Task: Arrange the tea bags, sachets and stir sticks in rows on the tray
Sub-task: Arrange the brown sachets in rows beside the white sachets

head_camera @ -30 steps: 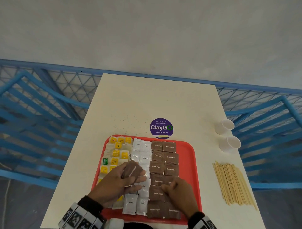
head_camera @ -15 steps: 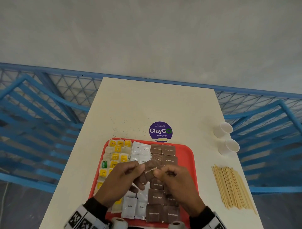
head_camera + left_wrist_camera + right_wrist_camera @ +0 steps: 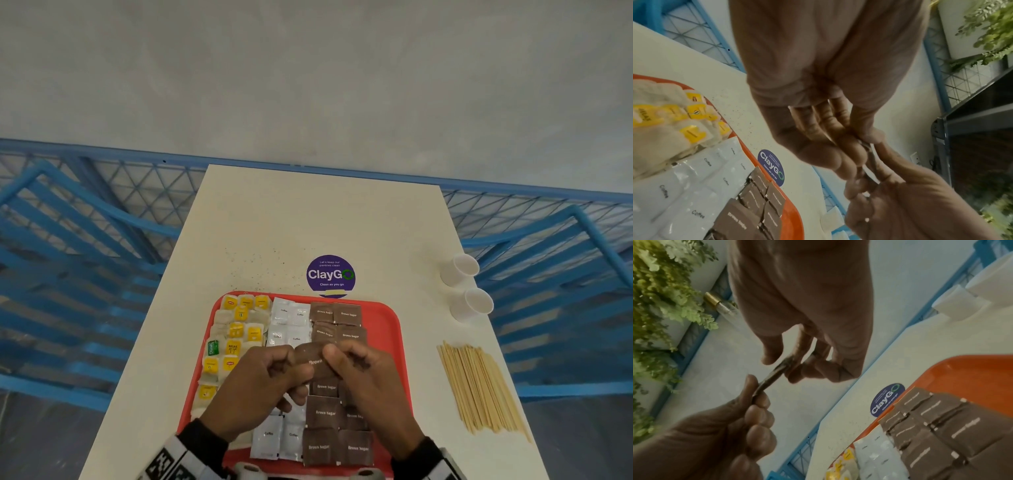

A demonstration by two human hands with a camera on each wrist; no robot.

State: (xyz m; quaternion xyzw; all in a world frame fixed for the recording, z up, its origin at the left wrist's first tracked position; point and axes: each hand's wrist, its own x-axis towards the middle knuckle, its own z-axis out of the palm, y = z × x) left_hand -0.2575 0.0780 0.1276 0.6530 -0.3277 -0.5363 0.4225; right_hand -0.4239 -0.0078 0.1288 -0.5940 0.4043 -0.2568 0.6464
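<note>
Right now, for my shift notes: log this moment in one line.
left hand: holds brown sachet | right hand: holds same sachet | above tray | stir sticks: on table

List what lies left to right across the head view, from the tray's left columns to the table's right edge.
Yellow-tagged tea bags → white coffee sachets → brown sugar sachets → bare strip of the red plastic tray → bundle of wooden stir sticks.

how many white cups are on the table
2, both on the table right of the red tray: the far cup near the table's right edge, the near cup just in front of it, beyond the stir sticks.
</note>
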